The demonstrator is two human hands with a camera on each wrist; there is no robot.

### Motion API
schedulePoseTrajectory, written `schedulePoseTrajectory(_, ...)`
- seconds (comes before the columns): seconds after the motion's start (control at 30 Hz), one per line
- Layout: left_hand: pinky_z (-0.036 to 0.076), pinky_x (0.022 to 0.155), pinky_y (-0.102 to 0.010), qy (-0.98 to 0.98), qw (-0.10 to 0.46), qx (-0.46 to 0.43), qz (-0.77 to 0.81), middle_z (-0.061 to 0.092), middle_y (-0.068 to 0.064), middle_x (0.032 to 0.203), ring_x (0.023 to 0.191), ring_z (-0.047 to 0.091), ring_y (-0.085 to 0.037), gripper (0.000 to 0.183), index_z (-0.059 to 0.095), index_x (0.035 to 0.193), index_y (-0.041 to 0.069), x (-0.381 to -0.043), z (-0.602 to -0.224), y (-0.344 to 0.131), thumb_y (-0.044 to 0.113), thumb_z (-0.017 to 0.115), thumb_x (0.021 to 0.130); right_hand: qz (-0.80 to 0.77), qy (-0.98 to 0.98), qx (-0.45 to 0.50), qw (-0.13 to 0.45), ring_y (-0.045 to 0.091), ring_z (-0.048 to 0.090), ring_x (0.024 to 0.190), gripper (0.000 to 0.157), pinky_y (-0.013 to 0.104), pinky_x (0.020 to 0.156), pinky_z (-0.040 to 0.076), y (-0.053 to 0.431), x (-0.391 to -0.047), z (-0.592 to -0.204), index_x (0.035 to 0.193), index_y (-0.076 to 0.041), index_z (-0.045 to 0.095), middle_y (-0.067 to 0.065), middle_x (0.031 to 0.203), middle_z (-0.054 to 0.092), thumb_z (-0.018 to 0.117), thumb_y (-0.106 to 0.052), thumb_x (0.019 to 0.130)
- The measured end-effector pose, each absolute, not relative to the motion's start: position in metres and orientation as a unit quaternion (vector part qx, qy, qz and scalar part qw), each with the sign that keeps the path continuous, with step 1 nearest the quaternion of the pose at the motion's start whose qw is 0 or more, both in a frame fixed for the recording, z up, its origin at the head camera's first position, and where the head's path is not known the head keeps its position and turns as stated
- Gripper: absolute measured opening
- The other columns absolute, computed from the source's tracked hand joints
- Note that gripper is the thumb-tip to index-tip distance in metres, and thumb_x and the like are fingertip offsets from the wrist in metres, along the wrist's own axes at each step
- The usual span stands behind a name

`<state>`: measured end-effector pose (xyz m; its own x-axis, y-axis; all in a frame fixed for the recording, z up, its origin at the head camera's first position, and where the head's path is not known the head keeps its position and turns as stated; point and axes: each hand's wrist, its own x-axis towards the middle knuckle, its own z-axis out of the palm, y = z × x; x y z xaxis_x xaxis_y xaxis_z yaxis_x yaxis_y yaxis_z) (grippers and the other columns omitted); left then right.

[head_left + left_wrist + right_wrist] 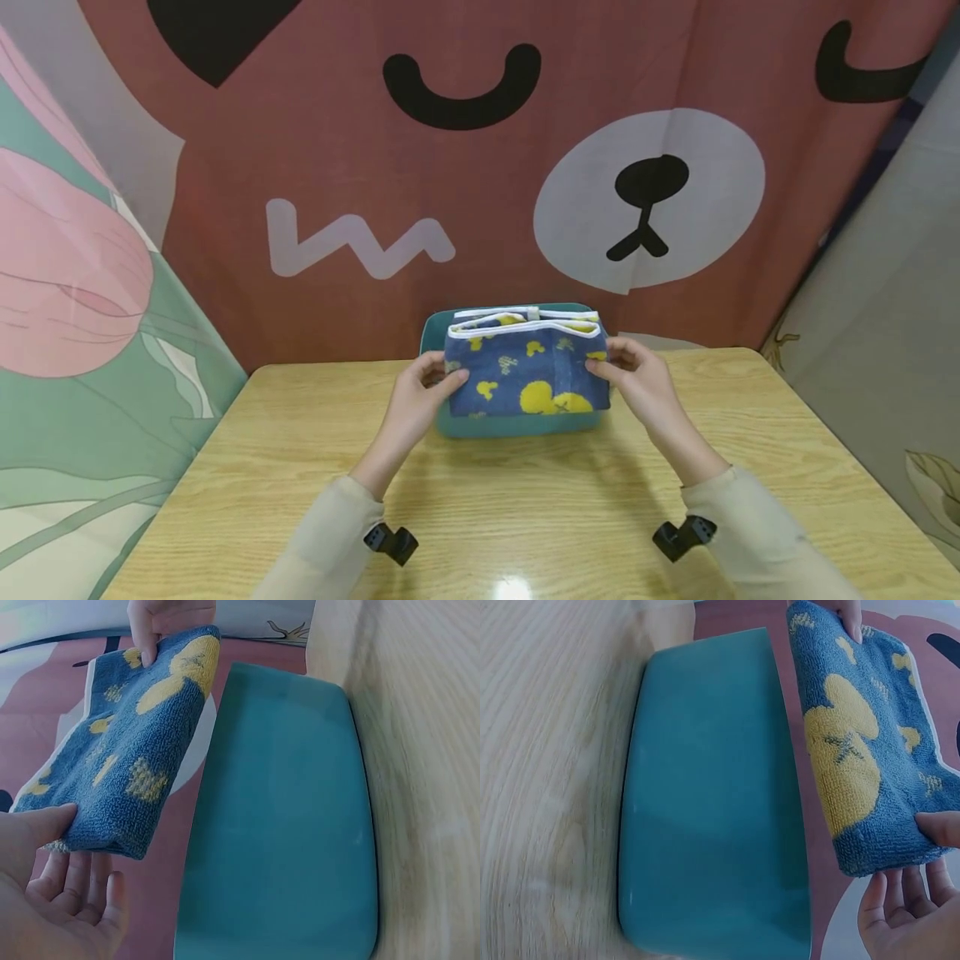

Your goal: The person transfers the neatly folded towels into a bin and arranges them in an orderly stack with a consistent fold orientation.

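Observation:
A folded blue towel (517, 371) with yellow figures and white edging is held up between both hands, over the teal bin (487, 427). My left hand (422, 387) pinches its left end, thumb on the near face and fingers behind. At the other end my right hand (636, 375) grips it the same way. Both wrist views show the towel (142, 742) raised above the bin's rim, its fold facing down. The bin's outer wall (712, 802) fills the middle of the right wrist view; its inside is mostly hidden by the towel in the head view.
The bin stands at the back of a light wooden table (517, 500). Right behind it hangs a curtain (360, 167) with a large bear print. More printed cloth (67, 333) hangs along the left side, and a pale curtain (885, 350) along the right.

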<state>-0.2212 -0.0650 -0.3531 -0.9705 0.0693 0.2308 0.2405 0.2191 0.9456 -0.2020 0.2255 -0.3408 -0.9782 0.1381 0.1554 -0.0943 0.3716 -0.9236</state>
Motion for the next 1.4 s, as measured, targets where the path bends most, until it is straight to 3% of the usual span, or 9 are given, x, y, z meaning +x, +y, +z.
schedulePoseTrajectory(0.23,0.049,0.076,-0.028,-0.768,0.077,-0.094,-0.628,0.066,-0.008,0.097,0.087,0.06,-0.018,0.023,0.067,0.112,0.001,-0.227,-0.352,-0.063,0.01,0.072,0.091,0.567,-0.815,-0.024,0.116,0.015,0.055,0.092,0.037,0.035,0.08,0.05,0.223,-0.209,-0.34,0.119,-0.002,0.062,0.005,0.101,0.061,0.073,-0.023,0.091)
schedulePoseTrajectory(0.6,0.049,0.088,-0.034,-0.76,0.097,-0.073,-0.639,0.065,-0.012,0.107,0.1,0.058,-0.023,0.027,0.066,0.116,-0.001,-0.232,-0.351,-0.055,0.01,0.071,0.092,0.577,-0.804,-0.04,0.137,0.014,0.054,0.096,0.039,0.022,0.075,0.048,0.22,-0.216,-0.336,0.121,-0.001,0.061,0.004,0.104,0.062,0.074,-0.018,0.089)
schedulePoseTrajectory(0.87,0.049,0.081,-0.03,-0.76,0.098,-0.071,-0.638,0.065,-0.012,0.109,0.1,0.057,-0.023,0.027,0.065,0.117,-0.001,-0.235,-0.348,-0.051,0.01,0.07,0.093,0.576,-0.803,-0.054,0.14,0.014,0.053,0.097,0.038,0.021,0.075,0.047,0.218,-0.221,-0.334,0.122,0.0,0.061,0.006,0.108,0.063,0.074,-0.017,0.09)
schedulePoseTrajectory(1.23,0.053,0.079,-0.032,-0.759,0.099,-0.06,-0.64,0.062,-0.015,0.113,0.105,0.057,-0.028,0.028,0.06,0.121,-0.002,-0.242,-0.349,-0.044,0.008,0.065,0.096,0.572,-0.806,-0.052,0.143,0.019,0.055,0.103,0.038,0.023,0.077,0.048,0.213,-0.23,-0.333,0.123,0.0,0.061,0.012,0.115,0.063,0.072,-0.015,0.091)
schedulePoseTrajectory(1.4,0.059,0.067,-0.04,-0.75,0.089,-0.054,-0.653,0.06,-0.017,0.115,0.105,0.058,-0.03,0.028,0.058,0.123,-0.001,-0.244,-0.353,-0.042,0.008,0.064,0.097,0.572,-0.808,-0.051,0.131,0.022,0.053,0.108,0.038,0.027,0.082,0.047,0.211,-0.234,-0.336,0.125,0.0,0.059,0.014,0.121,0.06,0.071,-0.015,0.092)
